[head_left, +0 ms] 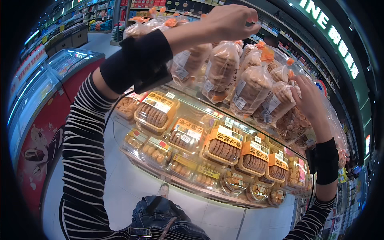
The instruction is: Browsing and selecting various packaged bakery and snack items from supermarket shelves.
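My left hand [232, 22] is raised over the clear plastic bags of biscuits, its fingers curled, with nothing visible between them. Beneath it stands a tall bag of stacked biscuits [223, 69] bearing printed writing. My right hand [310, 97] is at the right of the pile, its fingers bent over the top of a bag of round biscuits [279, 100]. Whether it grips that bag or only rests there is hidden. Below this hand lies a bag of thin flaky pieces [292, 123]. Orange ties [267, 54] close several of the bags.
Under the bags, a lit glass display case [186, 102] holds several plastic boxes of biscuits [223, 145] with orange bands. Round tubs [234, 181] stand on its lower shelf. Freezer chests [73, 61] are at the left. Stocked shelves [300, 39] rise behind; pale floor tiles [192, 207] lie below.
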`<state>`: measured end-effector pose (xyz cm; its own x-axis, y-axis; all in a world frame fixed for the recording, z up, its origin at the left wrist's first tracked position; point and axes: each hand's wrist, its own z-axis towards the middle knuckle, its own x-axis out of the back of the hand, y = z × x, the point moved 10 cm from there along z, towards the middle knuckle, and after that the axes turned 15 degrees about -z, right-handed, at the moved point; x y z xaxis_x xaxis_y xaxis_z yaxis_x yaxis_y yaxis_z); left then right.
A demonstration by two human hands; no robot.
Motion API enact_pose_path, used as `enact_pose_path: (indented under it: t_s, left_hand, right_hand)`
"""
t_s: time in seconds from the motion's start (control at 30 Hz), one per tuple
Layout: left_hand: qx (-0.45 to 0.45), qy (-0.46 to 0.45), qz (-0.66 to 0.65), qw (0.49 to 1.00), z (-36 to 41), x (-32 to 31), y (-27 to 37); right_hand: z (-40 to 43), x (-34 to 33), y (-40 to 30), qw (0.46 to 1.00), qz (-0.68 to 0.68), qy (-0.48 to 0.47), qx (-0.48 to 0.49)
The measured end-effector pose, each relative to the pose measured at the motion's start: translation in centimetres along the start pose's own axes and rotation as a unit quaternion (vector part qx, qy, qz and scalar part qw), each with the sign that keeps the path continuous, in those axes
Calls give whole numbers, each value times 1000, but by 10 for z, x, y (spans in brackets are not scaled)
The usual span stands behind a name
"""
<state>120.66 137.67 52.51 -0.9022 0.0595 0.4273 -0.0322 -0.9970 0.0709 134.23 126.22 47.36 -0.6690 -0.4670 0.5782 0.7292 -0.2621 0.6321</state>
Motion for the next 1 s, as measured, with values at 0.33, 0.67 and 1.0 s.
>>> enact_pose_path:
  t_s: [0.33,0.67,1.0]
  left_hand:
    - [138,-74,-105,982,-197,10,12]
    - [219,-90,-164,958,-237,12,-36]
    - [230,-90,-283,927,-252,11,-124]
  right_hand:
    - [-20,35,-63,992,82,101,0]
    - [6,20,-144,982,112,84,124]
    - [98,23,-217,969,76,143,187]
